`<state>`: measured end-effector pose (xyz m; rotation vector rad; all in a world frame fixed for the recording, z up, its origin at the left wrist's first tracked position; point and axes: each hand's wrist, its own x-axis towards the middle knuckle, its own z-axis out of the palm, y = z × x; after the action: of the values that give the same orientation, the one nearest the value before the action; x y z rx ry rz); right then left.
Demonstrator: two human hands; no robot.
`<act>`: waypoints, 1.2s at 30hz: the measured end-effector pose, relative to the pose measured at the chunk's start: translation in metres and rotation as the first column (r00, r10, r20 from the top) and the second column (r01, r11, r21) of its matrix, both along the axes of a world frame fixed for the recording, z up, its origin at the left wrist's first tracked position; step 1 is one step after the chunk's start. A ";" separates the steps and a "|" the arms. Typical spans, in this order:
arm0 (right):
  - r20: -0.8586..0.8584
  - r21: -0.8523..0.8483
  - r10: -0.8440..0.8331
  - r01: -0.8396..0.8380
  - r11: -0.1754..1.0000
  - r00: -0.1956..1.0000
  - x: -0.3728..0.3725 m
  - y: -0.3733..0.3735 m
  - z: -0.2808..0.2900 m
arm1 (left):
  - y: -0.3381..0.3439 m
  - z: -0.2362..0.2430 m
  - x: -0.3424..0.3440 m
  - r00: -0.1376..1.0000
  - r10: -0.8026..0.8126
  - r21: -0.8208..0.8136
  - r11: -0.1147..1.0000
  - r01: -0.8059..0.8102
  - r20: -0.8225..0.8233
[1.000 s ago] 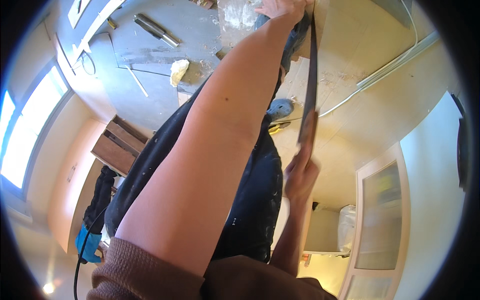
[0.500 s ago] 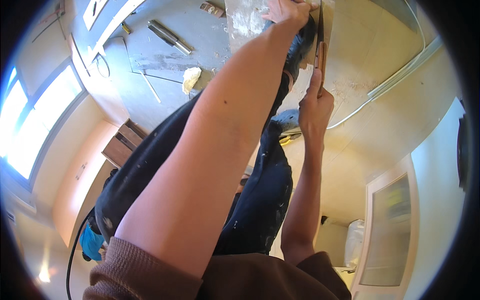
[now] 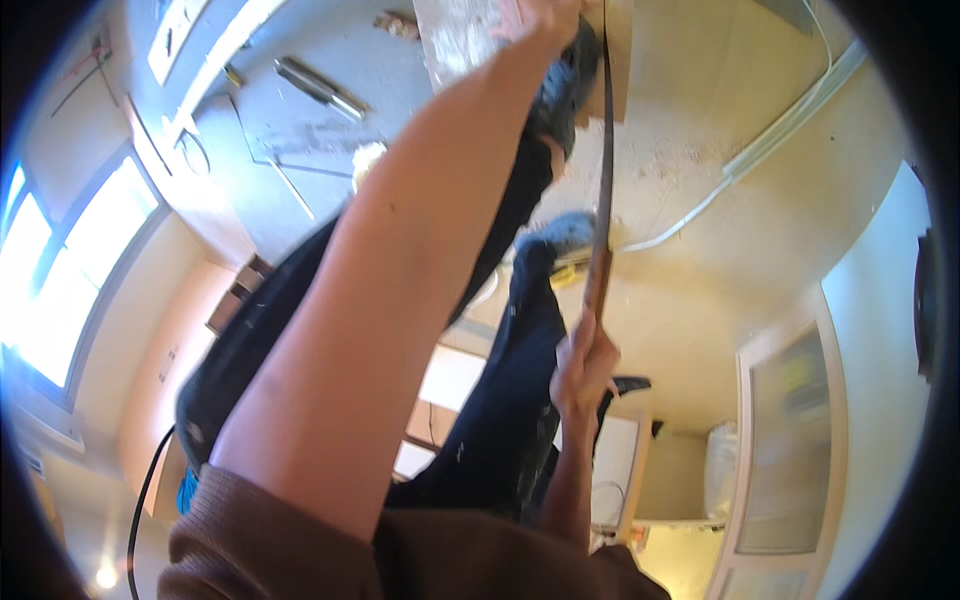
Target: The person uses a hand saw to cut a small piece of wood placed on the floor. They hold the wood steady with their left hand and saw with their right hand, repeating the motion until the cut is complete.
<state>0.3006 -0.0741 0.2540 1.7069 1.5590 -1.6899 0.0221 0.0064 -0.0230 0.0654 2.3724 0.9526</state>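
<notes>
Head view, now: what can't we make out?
All in the head view:
- Left hand: partly cut off by top edge.
- Long-bladed tool: far end cut off there too; any teeth too fine to see.
- Right hand: finger detail blurred.
- Pale lump: partly hidden by left forearm.

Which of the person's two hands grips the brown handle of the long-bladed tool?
The right hand, lower in view, wraps the brown handle; the left hand is well away, at the top edge near the blade.
</notes>
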 end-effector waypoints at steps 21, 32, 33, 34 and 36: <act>0.009 0.042 -0.024 0.023 0.999 1.000 -0.022 0.006 -0.070 | -0.003 0.009 -0.006 0.999 -0.025 -0.009 1.000 0.026 0.033; -0.153 0.101 -0.138 0.155 0.983 0.979 0.003 -0.015 -0.048 | -0.002 0.003 -0.025 0.987 0.130 0.011 0.991 -0.131 0.099; -0.205 0.120 -0.152 0.179 0.976 0.967 0.016 -0.018 -0.051 | 0.000 0.005 -0.018 0.992 0.116 0.069 0.990 -0.119 0.052; -0.236 0.135 -0.155 0.190 0.972 0.959 0.024 -0.018 -0.048 | -0.002 0.006 -0.024 0.993 0.105 0.082 0.991 -0.110 0.057; -0.183 0.038 -0.087 0.096 0.995 0.979 0.021 -0.001 -0.064 | -0.002 0.006 -0.027 0.994 0.078 0.098 0.991 -0.086 0.083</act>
<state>0.3212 -0.0749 0.1897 1.7131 1.6319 -1.9168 -0.0050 0.0043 -0.0166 -0.0305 2.2683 1.0941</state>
